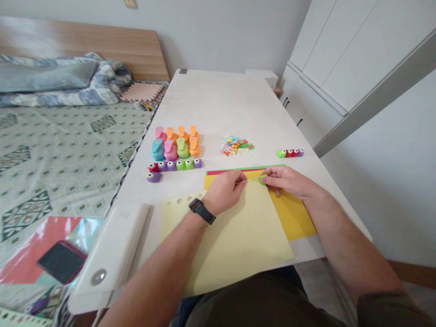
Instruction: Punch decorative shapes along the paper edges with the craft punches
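A pale yellow sheet of paper [235, 236] lies in front of me, with several small shapes cut out along its far edge. My left hand [226, 188] pinches that far edge near its middle. At the sheet's far right corner my right hand [284, 179] grips a small green craft punch [263, 180], which sits on the paper's edge; the fingers hide part of it. Beneath lies a stack of coloured paper, a deep yellow sheet [294, 213] on top, with red and green edges showing behind. Beyond my hands is a pile of small colourful paper cutouts [236, 145].
Large lever punches [170, 150] stand in rows at the left, with a line of small punches [180, 165] before them. More small punches [291, 153] stand at the right. A white laminator-like machine [112, 250] occupies the table's left front, beside a bed [75, 159].
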Available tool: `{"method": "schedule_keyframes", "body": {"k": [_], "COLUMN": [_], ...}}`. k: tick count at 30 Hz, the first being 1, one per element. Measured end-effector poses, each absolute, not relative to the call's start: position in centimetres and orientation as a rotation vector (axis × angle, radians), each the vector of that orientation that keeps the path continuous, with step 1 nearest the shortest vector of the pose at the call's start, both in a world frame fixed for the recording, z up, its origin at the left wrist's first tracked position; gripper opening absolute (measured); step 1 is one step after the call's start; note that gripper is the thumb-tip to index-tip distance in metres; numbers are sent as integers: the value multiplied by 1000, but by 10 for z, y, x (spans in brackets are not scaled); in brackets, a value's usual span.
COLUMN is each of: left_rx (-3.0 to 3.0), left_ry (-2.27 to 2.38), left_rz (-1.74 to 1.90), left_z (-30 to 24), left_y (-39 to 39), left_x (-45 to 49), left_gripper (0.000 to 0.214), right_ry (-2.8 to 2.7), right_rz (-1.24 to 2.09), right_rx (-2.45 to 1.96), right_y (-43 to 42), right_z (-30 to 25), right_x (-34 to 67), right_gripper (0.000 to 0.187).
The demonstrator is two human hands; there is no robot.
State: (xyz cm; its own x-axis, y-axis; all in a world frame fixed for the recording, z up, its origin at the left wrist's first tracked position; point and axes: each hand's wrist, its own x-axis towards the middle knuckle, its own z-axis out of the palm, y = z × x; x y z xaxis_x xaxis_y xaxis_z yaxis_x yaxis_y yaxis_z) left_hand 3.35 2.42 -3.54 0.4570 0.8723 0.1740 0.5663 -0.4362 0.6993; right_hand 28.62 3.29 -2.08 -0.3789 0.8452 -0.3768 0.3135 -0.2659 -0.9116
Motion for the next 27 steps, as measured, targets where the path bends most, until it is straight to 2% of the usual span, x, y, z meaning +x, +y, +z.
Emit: {"method": "schedule_keyframes", "body": {"k": [27], "left_rx": [2141], "left_ry": [1216], "left_rz": [720], "left_z": [-30], "left_y": [22], "left_x": [34], "left_gripper": [13], "right_ry": [-1534], "right_rz": [1606], "right_rx": [-1346], "right_y": [29], "right_z": [-18], "right_x": [281], "right_gripper": [42]}}
